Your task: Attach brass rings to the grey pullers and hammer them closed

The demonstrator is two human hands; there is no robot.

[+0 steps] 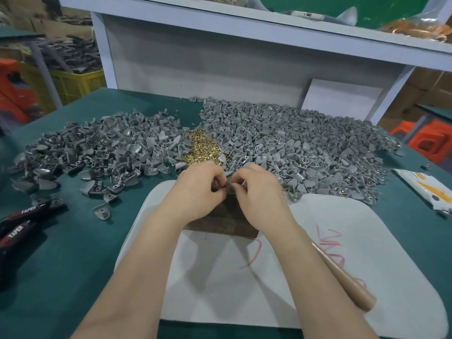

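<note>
My left hand (199, 189) and my right hand (259, 192) meet fingertip to fingertip over a dark block (225, 222) on a white pad (342, 241). Together they pinch a small grey puller (228, 185), mostly hidden by the fingers; a thin metal piece shows at my right fingertips. A heap of brass rings (201, 148) lies just beyond the hands. One pile of grey pullers (97, 148) spreads to the left, a larger pile (293, 138) to the right. A wooden hammer handle (347, 280) lies on the pad under my right forearm.
Dark pliers (22, 221) marked TAPER lie at the left on the green table (73, 265). A white and orange packet (425, 187) sits at the right edge. A white shelf unit (220, 59) stands behind the piles.
</note>
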